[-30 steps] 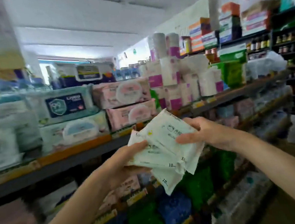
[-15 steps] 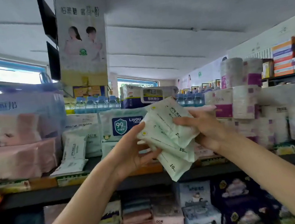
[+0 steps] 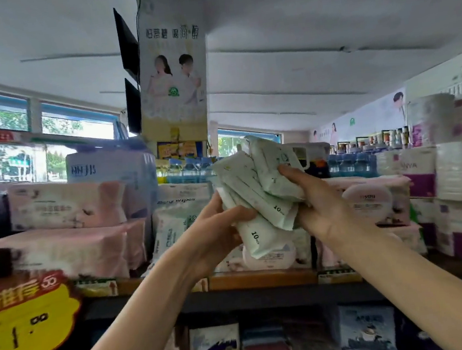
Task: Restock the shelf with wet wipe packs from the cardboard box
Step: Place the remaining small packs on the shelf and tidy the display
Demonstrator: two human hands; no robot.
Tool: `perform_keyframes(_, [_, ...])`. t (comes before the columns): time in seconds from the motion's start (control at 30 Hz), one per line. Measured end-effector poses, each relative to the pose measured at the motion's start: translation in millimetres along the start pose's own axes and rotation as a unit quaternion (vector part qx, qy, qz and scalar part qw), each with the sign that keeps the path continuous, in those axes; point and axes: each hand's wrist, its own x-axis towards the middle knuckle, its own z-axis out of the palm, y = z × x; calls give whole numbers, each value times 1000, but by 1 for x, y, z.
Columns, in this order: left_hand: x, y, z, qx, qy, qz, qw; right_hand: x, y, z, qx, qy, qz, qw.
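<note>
Pale-green wet wipe packs (image 3: 258,197), a fanned bunch, are raised before the shelf (image 3: 264,279), clamped between the left hand (image 3: 216,234) underneath and the right hand (image 3: 318,205) gripping their right side; pink tissue packs (image 3: 63,205) are stacked behind.

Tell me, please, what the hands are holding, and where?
A bunch of pale green soft wet wipe packs: left hand grips the lower left edge, right hand the right side.

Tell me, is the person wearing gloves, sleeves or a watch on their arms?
No. Both forearms are bare right down to the bottom of the picture, with no sleeves showing. The left hand and right hand have no gloves, and no watch, bracelet or ring can be seen.
</note>
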Motion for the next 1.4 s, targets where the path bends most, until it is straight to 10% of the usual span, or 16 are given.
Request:
perform_keyframes(0.2, [-12,17,-48,-13,48,35,998,10,21,37,-60,47,-124,989])
perform_keyframes(0.37, [-11,43,-85,118,16,18,993,12,40,65,-240,-104,-33,965])
perform_keyframes(0.6, [6,92,-118,295,-50,-19,954,37,36,92,-173,-255,3,951])
perform_keyframes(0.73, [14,87,-157,628,-6,-14,778,70,64,85,-240,-126,-50,961])
perform_keyframes(0.87, [28,37,-171,750,-165,-196,610,95,90,83,-451,-54,-153,878])
perform_keyframes(1.1, [56,-1,-179,788,-190,-321,490,112,96,94,-430,-81,-160,885])
perform_keyframes(1.27, [55,6,-165,838,-145,-222,477,107,93,87,-447,-75,-177,874])
perform_keyframes(1.4, [79,38,-189,815,-50,-136,562,109,91,90,-462,-51,-185,866])
